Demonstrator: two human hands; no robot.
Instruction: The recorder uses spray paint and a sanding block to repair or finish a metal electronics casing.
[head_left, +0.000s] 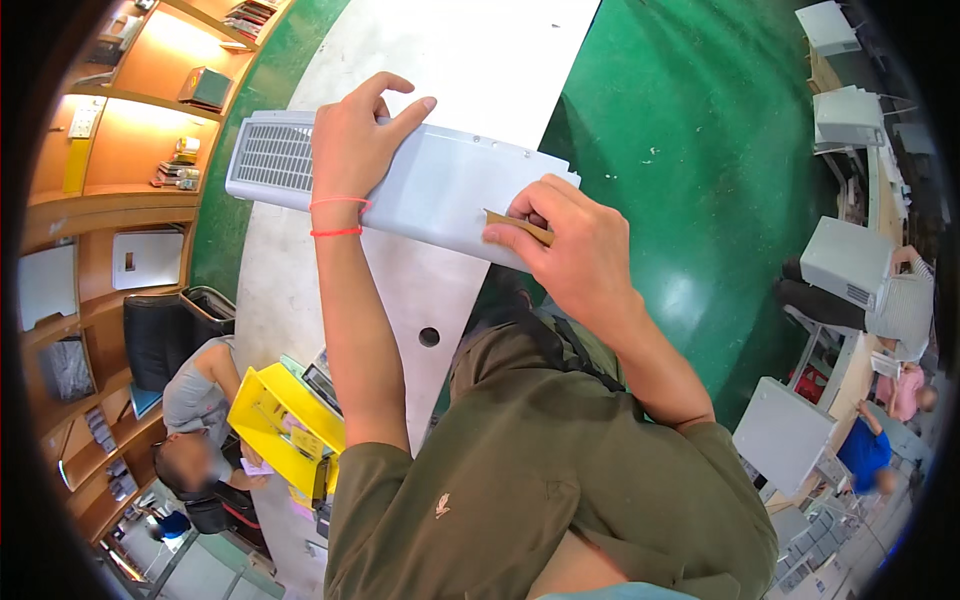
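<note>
A long pale grey-blue casing panel point(430, 185) with a slotted grille point(275, 155) at its left end lies across the white table. My left hand point(355, 140), with two red bands at the wrist, is over the panel beside the grille. Its thumb and forefinger are spread, with nothing between them; its other fingers are partly hidden. Near the panel's right end, my right hand point(570, 240) pinches a folded brown strip point(525, 228), its tip at the panel's face. Whether the strip is sandpaper or card I cannot tell.
The white table point(390, 270) has a round hole point(429, 337). A yellow bin point(285, 415) stands at the lower left, beside a seated person point(205, 400). Wooden shelves point(150, 200) line the left. Across the green floor point(690, 130), people work among grey-white box housings point(845, 262).
</note>
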